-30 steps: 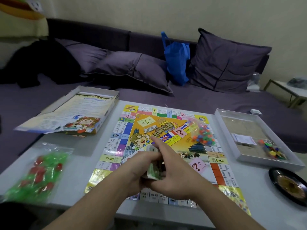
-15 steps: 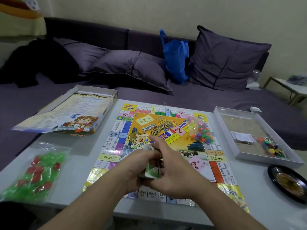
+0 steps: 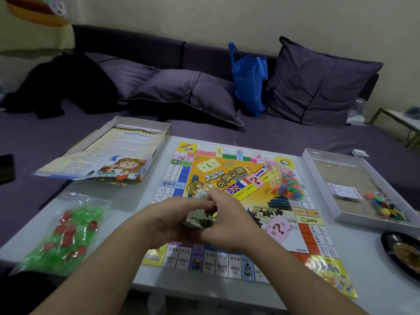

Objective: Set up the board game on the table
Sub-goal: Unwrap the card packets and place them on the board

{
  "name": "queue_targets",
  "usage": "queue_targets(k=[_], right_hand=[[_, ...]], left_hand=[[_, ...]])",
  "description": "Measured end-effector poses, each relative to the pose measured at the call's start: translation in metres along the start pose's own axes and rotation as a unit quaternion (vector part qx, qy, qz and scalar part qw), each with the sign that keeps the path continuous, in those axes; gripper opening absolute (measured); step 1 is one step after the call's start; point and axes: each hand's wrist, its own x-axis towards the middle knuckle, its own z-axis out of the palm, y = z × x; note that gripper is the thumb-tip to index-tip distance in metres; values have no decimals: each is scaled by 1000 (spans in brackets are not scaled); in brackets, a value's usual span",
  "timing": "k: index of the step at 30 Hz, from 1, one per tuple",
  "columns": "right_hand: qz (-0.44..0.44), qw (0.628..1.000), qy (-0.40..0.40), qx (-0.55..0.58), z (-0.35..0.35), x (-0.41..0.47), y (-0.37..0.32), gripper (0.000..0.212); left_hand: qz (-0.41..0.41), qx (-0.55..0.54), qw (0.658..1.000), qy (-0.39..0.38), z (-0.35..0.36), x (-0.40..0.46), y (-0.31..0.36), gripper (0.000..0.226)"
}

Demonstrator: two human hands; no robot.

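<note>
Paper money wad (image 3: 198, 218) in both grips, left hand (image 3: 169, 220) and right hand (image 3: 229, 220) curled together above board (image 3: 284, 226).

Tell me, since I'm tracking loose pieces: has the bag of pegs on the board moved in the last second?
No. The bag of pegs lies on the same far-right part of the board, beside the flags, as before.

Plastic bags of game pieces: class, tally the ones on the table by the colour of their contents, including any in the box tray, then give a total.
Green and red pieces: 1, the bag at the table's left
Mixed-colour pieces: 2, the bag on the board and the bag in the tray
Total: 3
</note>
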Motion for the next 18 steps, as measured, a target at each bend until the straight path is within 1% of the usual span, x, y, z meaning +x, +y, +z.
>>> queue_targets(k=[2, 4, 6, 7, 8, 10, 12, 13, 16, 18], right_hand=[[-7, 999, 11, -30, 7, 11, 0, 48], [-27, 997, 19, -66, 15, 22, -1, 49], [-52, 994, 16, -93, 22, 33, -4, 49], [-65, 992, 13, -104, 27, 39, -5, 50], [-78, 990, 5, -118, 32, 43, -7, 51], [-99, 979, -27, -174, 45, 49, -3, 51], [-104, 965, -65, -233, 55, 48, 2, 53], [-104, 962, -70, -241, 57, 47, 4, 54], [-92, 975, -54, -196, 48, 40, 3, 49], [-82, 986, -29, -142, 36, 33, 5, 38]], left_hand=[[-3, 10, 999, 44, -10, -3, 5, 40], [6, 36, 991, 128, -18, -2, 9, 37], [52, 82, 965, 245, -28, 1, 11, 31], [79, 99, 948, 292, -32, 2, 12, 29], [102, 106, 936, 321, -35, 1, 14, 28], [127, 112, 927, 336, -36, 0, 16, 26], [133, 136, 921, 339, -34, -1, 17, 32], [136, 147, 918, 341, -32, 0, 16, 34], [144, 163, 913, 345, -28, 5, 15, 31], [162, 176, 905, 352, -25, 8, 15, 28]])
